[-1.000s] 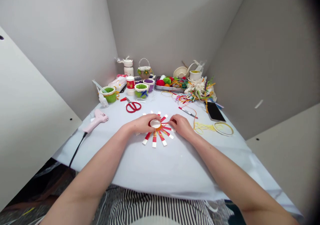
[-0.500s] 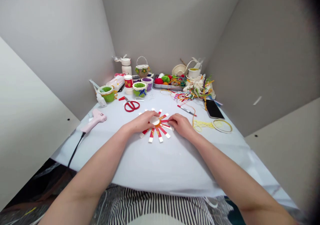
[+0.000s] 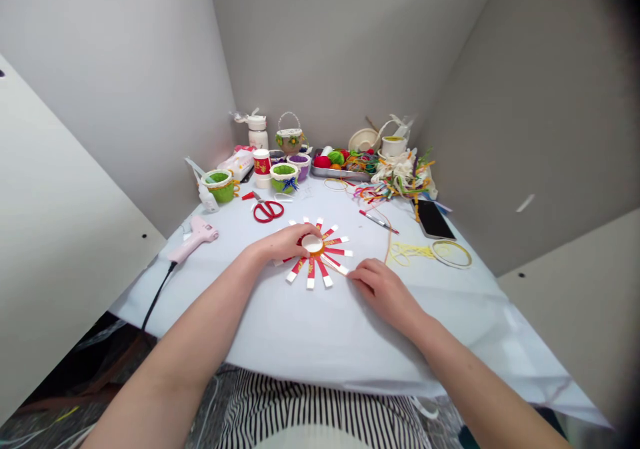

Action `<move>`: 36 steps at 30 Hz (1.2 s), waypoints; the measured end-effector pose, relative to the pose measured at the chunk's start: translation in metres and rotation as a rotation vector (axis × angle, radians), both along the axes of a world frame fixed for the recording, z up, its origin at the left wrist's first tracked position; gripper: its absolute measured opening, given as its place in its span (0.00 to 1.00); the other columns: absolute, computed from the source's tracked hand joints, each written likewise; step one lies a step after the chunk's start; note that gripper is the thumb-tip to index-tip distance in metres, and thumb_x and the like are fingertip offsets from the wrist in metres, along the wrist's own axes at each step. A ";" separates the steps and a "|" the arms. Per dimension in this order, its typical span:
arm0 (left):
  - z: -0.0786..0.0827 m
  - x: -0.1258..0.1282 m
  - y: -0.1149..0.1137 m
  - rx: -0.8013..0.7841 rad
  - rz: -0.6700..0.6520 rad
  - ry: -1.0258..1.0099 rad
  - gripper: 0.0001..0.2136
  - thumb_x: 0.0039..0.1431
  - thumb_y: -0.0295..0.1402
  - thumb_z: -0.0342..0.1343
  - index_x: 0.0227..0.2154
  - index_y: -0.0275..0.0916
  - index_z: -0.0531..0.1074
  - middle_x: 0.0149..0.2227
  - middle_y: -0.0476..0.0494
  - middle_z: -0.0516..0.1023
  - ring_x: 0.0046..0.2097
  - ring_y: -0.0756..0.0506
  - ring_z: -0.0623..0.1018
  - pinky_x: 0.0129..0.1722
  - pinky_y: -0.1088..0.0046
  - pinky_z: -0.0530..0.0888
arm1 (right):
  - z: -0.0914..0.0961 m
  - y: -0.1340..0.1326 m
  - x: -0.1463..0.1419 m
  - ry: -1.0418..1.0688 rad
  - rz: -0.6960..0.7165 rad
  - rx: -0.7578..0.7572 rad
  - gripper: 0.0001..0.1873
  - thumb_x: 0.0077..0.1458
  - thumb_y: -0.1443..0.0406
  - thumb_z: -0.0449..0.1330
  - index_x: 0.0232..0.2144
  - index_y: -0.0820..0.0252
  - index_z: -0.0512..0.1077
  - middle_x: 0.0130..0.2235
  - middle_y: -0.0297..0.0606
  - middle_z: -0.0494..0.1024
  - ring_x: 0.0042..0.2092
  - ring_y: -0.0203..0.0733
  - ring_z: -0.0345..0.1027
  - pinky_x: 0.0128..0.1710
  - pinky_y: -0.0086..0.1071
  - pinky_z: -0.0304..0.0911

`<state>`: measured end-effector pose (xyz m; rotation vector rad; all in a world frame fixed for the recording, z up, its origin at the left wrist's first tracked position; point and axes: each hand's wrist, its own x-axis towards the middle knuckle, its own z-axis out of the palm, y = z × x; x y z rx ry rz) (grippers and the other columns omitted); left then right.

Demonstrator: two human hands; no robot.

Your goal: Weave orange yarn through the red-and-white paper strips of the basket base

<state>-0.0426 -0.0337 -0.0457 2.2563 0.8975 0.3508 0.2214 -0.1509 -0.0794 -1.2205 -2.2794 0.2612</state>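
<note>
A red-and-white paper cup point(image 3: 312, 272) lies on the table, its wall cut into strips that fan out like rays round a round white base. Orange yarn point(image 3: 319, 252) circles that base. My left hand point(image 3: 287, 242) grips the cup from the left, thumb and fingers curved round the base. At the lower right of the cup, my right hand point(image 3: 383, 292) pinches what looks like the thin orange yarn, stretched from the base along a strip. The fingertips are close to that strip's white end; whether they touch it I cannot tell.
Red-handled scissors point(image 3: 269, 210) and a pink glue gun point(image 3: 197, 236) lie to the left. Rightward are a pen point(image 3: 379, 222), a phone point(image 3: 434, 219), yellow yarn point(image 3: 413, 254) and a hoop point(image 3: 451, 254). Small baskets point(image 3: 284, 179), a yarn tray point(image 3: 343, 172) and a yarn heap point(image 3: 400, 176) stand behind.
My right hand has moved down and towards me from the right-hand strips, drawing the yarn out to the lower right. My left hand stays on the cup. The view has shifted slightly.
</note>
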 end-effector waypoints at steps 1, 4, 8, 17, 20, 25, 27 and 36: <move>0.000 0.000 0.000 -0.002 0.001 -0.004 0.21 0.50 0.29 0.59 0.50 0.41 0.71 0.55 0.43 0.73 0.53 0.40 0.73 0.57 0.62 0.69 | -0.002 -0.003 0.000 -0.017 0.007 0.013 0.13 0.63 0.70 0.51 0.38 0.57 0.76 0.38 0.43 0.75 0.41 0.44 0.67 0.41 0.38 0.67; -0.001 -0.001 0.000 -0.011 0.006 -0.021 0.21 0.50 0.29 0.59 0.50 0.41 0.72 0.54 0.43 0.73 0.52 0.40 0.74 0.56 0.62 0.69 | -0.004 -0.007 0.000 -0.086 0.016 0.062 0.15 0.63 0.72 0.50 0.37 0.58 0.77 0.36 0.45 0.74 0.40 0.45 0.66 0.39 0.38 0.66; 0.000 -0.001 0.000 -0.003 -0.006 -0.014 0.22 0.50 0.29 0.59 0.50 0.41 0.71 0.55 0.43 0.73 0.55 0.39 0.73 0.57 0.62 0.69 | 0.000 0.003 0.002 -0.121 -0.068 0.069 0.15 0.62 0.73 0.51 0.36 0.59 0.78 0.35 0.45 0.74 0.39 0.46 0.65 0.39 0.38 0.65; -0.004 -0.002 0.003 0.023 -0.017 -0.003 0.23 0.48 0.29 0.60 0.50 0.42 0.70 0.54 0.45 0.74 0.54 0.40 0.73 0.57 0.63 0.68 | 0.014 0.081 -0.006 -0.070 -0.136 -0.146 0.05 0.55 0.69 0.62 0.28 0.59 0.76 0.32 0.36 0.75 0.35 0.39 0.68 0.37 0.30 0.60; -0.005 -0.002 0.003 0.035 -0.008 0.005 0.22 0.48 0.30 0.60 0.50 0.43 0.70 0.53 0.46 0.74 0.52 0.40 0.73 0.55 0.64 0.69 | 0.009 0.099 -0.016 -0.092 -0.236 -0.059 0.07 0.57 0.70 0.60 0.27 0.61 0.75 0.32 0.39 0.75 0.36 0.40 0.67 0.38 0.31 0.58; -0.002 0.000 -0.003 0.039 0.007 0.013 0.21 0.50 0.28 0.58 0.50 0.42 0.70 0.53 0.44 0.74 0.52 0.40 0.74 0.54 0.63 0.70 | -0.003 0.099 -0.022 -0.029 -0.218 -0.044 0.06 0.58 0.69 0.59 0.28 0.60 0.74 0.32 0.38 0.75 0.36 0.40 0.66 0.38 0.31 0.58; 0.000 0.001 -0.006 0.062 -0.016 -0.020 0.20 0.51 0.27 0.56 0.50 0.41 0.69 0.57 0.42 0.71 0.57 0.39 0.71 0.57 0.62 0.69 | -0.006 0.097 -0.021 0.010 -0.223 -0.073 0.05 0.57 0.70 0.59 0.29 0.60 0.74 0.32 0.37 0.76 0.35 0.39 0.66 0.37 0.30 0.58; -0.004 0.017 -0.013 0.254 0.177 -0.017 0.18 0.53 0.37 0.60 0.46 0.38 0.70 0.50 0.38 0.72 0.53 0.37 0.71 0.56 0.58 0.68 | -0.008 0.098 -0.022 0.043 -0.245 -0.076 0.06 0.57 0.69 0.59 0.29 0.60 0.74 0.31 0.36 0.76 0.34 0.38 0.66 0.36 0.30 0.57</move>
